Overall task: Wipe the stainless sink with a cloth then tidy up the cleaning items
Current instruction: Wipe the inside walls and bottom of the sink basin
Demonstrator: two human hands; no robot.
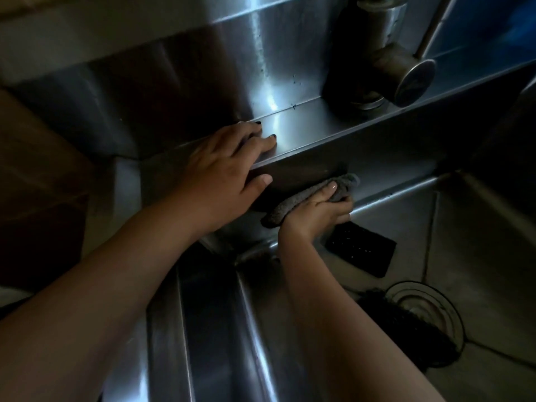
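Stainless sink [478, 250], grey cloth [285, 208] — right hand [316, 214] gripping

No legible text, label, brand, number or sign is found on any surface in view. Surfaces checked: the steel walls and ledge of the sink [304, 126], the tap [385, 62] at 1 o'clock, the grey cloth [290, 207] near centre, the dark pad [361, 249] at 4 o'clock and the drain [429, 311] at 5 o'clock. The lighting is dim, and the small dark specks on the steel toward 12 o'clock are spots, not characters.
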